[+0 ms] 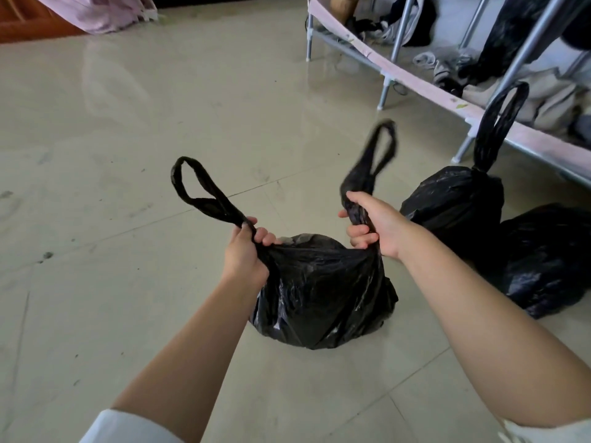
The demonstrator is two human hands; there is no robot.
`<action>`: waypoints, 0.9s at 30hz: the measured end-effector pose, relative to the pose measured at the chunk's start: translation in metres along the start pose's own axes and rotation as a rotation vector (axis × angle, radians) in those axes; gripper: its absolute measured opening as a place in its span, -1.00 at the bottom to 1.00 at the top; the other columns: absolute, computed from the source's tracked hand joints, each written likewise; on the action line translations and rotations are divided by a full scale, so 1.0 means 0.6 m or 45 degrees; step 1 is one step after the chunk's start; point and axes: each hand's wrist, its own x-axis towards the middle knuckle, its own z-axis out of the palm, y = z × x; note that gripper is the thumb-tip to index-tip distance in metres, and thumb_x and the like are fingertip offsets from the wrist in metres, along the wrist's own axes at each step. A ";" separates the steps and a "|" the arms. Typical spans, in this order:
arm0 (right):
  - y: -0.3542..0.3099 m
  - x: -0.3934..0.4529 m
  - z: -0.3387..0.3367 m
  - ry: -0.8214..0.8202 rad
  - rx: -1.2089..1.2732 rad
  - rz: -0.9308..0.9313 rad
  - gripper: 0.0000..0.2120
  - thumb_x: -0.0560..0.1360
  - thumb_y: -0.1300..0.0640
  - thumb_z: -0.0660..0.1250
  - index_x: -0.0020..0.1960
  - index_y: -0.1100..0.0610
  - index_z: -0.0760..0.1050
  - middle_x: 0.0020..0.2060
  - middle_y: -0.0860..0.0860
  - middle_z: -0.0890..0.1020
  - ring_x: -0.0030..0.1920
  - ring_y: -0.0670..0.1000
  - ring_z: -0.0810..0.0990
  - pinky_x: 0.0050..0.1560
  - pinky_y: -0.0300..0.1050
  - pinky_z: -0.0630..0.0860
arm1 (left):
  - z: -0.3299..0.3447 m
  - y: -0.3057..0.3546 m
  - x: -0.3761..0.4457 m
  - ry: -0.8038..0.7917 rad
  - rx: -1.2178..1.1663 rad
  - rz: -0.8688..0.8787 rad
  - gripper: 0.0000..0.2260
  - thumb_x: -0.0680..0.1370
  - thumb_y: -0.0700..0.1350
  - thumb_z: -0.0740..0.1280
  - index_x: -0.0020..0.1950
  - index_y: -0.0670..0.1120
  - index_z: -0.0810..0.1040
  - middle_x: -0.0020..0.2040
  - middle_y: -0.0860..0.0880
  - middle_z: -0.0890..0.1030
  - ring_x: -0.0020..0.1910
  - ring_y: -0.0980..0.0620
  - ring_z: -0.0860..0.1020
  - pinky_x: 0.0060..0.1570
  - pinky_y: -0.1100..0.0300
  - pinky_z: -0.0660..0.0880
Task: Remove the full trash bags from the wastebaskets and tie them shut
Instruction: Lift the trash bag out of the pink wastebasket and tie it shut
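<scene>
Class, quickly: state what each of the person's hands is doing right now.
Left hand: closed around the left handle loop of the black plastic trash bag.
Right hand: closed around the bag's right handle loop.

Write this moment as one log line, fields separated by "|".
step: tying | left hand: grips left handle | right hand: grips right handle | front bag: on floor, untied | tied bag: behind

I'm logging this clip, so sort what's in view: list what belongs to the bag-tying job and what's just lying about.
Job:
- black trash bag, a handle in each hand
- left hand
- right hand
- tied bag
- third black bag

Lying about:
- metal rack
- clothes on it
- pink fabric
</scene>
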 end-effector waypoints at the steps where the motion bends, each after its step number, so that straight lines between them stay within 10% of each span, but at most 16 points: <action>1: -0.002 -0.002 0.003 -0.019 -0.100 0.008 -0.71 0.54 -0.05 0.04 -0.22 0.14 0.29 -0.71 -0.05 0.24 -0.73 -0.11 0.11 -0.63 -0.36 0.16 | 0.000 -0.001 0.002 0.022 0.071 -0.016 -0.67 0.66 -0.18 -0.06 -0.28 -0.11 0.27 -0.69 0.07 0.20 -0.71 0.15 0.21 -0.59 0.40 0.23; 6: 0.023 0.007 0.025 0.104 -0.555 -0.057 -0.76 0.50 0.35 -0.02 -0.30 0.17 0.26 -0.39 0.03 0.30 -0.56 -0.07 0.27 -0.48 -0.26 0.24 | -0.010 -0.007 0.013 0.239 0.694 -0.271 -0.69 0.61 -0.24 -0.04 -0.34 -0.15 0.19 -0.61 -0.05 0.20 -0.84 0.16 0.10 -0.72 0.54 0.08; 14: 0.060 -0.001 0.048 0.188 -1.642 -0.578 -0.87 0.51 0.37 0.03 -0.14 0.21 0.29 -0.18 0.12 0.34 -0.21 0.13 0.43 -0.23 -0.10 0.26 | -0.015 0.004 -0.009 -0.324 1.157 -0.469 -0.64 0.57 -0.15 0.23 -0.45 -0.08 0.40 -0.62 0.08 0.34 -0.68 0.18 0.30 -0.56 0.38 0.35; 20: 0.056 -0.002 0.039 0.424 -1.150 -0.772 -0.72 0.56 0.25 0.04 -0.33 0.20 0.24 -0.36 0.03 0.30 -0.35 0.05 0.31 -0.44 -0.24 0.21 | -0.004 0.005 -0.022 -0.112 1.029 -0.330 -0.77 0.51 0.05 0.30 -0.18 -0.11 0.45 -0.59 0.05 0.33 -0.64 0.18 0.25 -0.60 0.41 0.35; 25: 0.068 0.034 0.015 0.904 -0.462 -0.449 -0.69 0.62 0.15 -0.02 -0.09 0.29 0.43 -0.15 0.19 0.44 -0.11 0.10 0.42 -0.12 -0.14 0.28 | -0.002 -0.011 -0.030 0.011 0.755 -0.114 -0.52 0.53 -0.09 0.32 0.38 -0.27 0.33 -0.68 0.02 0.37 -0.80 0.21 0.34 -0.70 0.45 0.35; 27: 0.077 0.031 0.015 0.927 -0.644 -0.717 -0.71 0.60 0.22 0.05 -0.18 0.30 0.46 -0.21 0.19 0.41 -0.16 0.08 0.39 -0.20 -0.22 0.16 | 0.000 -0.015 -0.032 0.024 0.717 -0.163 -0.64 0.53 -0.05 0.31 0.25 -0.22 0.42 -0.78 0.01 0.34 -0.81 0.19 0.32 -0.72 0.46 0.32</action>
